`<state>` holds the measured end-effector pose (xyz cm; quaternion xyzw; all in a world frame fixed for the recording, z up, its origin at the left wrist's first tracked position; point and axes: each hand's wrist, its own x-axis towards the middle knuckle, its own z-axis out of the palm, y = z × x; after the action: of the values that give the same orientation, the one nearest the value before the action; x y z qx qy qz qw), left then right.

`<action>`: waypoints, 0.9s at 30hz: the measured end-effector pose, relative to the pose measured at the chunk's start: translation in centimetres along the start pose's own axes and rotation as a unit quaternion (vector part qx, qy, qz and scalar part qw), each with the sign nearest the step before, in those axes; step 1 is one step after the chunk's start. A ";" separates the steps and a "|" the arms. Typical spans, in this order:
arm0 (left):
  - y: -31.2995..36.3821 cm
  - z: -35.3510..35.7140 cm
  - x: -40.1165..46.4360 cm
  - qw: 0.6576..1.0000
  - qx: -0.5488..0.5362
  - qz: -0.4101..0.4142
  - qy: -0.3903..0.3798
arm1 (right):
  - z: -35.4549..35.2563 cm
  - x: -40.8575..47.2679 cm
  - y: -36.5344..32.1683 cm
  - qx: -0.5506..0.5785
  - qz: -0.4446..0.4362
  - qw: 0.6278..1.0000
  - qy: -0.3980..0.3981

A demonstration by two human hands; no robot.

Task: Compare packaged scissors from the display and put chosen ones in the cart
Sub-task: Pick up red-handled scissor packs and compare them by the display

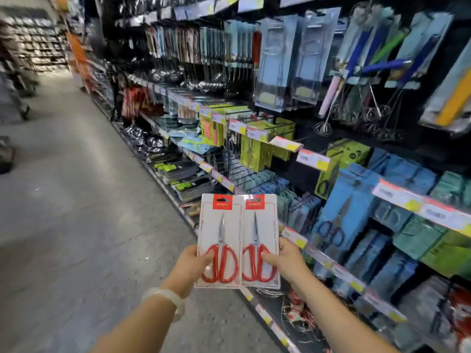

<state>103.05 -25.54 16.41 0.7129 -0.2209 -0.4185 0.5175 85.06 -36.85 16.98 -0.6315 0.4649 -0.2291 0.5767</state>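
On the far left the aisle floor (63, 200) is grey and bare, and no cart shows in this view. The left hand (192, 263) wears a pale band (165, 298) on the wrist. This hand pinches the left pack (220, 240) at its lower left edge, with the thumb pressed on the front over one red handle loop and the fingers hidden behind the card. Just beside it, with edges touching or a little overlapping, is the right pack (260, 240). The right hand (288, 261) pinches it in the same way, thumb on the front near the handles. Both packs stand upright in front of the person, side by side, and look the same: white card, red label on top, red-handled scissors under clear plastic. Further right is the shelf (397, 194) with blue and green packs on hooks and price tags along the rails.

I judge that the comparing step is going on now. Each pack is held only at one low corner, so a tall card can tip or slip out if the thumb loosens. Because the cart is out of sight, the person must turn to find it, and a pack swung near the hooks can catch on them.
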 end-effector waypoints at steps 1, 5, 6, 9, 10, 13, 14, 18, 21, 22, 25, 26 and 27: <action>0.8 -0.5 1.7 1.000 -0.001 0.003 0.006 | 0.5 1.8 -0.6 0.004 -0.004 1.000 -0.005; 4.3 -1.6 7.7 1.000 -0.004 0.005 0.013 | 1.7 8.8 -3.9 0.016 -0.016 1.000 -0.003; 5.0 -2.0 9.1 1.000 -0.007 0.006 0.023 | 1.9 10.4 -4.7 0.022 -0.017 1.000 -0.001; 6.7 -3.1 12.8 0.999 -0.020 -0.002 0.037 | 3.3 14.9 -6.8 0.052 -0.016 0.999 -0.004; 7.0 -3.4 13.7 0.999 -0.021 -0.003 0.041 | 4.0 16.1 -7.4 0.053 -0.014 0.998 -0.003; 8.1 -4.9 16.2 0.998 -0.022 -0.016 0.057 | 6.1 19.2 -8.6 0.064 -0.014 0.998 -0.021; 8.3 -5.6 17.2 0.998 -0.024 -0.015 0.057 | 6.9 20.2 -9.1 0.067 -0.014 0.997 -0.026; 8.9 -8.3 22.3 0.998 -0.024 -0.023 0.044 | 9.5 24.4 -10.0 0.065 -0.004 0.997 -0.033; 9.5 -9.9 26.4 0.998 -0.030 -0.035 0.044 | 11.3 28.2 -10.5 0.050 0.009 0.999 -0.019; 9.7 -10.5 27.9 0.998 -0.034 -0.034 0.042 | 11.9 29.4 -10.8 0.049 0.015 0.999 -0.010; 10.9 -12.4 32.6 0.999 -0.022 -0.028 0.014 | 14.0 33.2 -11.8 0.048 0.026 0.998 0.041; 11.5 -13.1 34.3 1.000 -0.019 -0.022 0.000 | 14.7 34.5 -12.3 0.050 0.029 0.996 0.061; 12.4 -13.8 35.7 1.000 -0.016 -0.020 -0.012 | 15.4 35.6 -12.8 0.052 0.032 0.995 0.079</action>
<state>135.66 -49.16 16.24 0.7039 -0.2062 -0.4408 0.5174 118.41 -60.49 16.73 -0.5656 0.5165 -0.2831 0.5773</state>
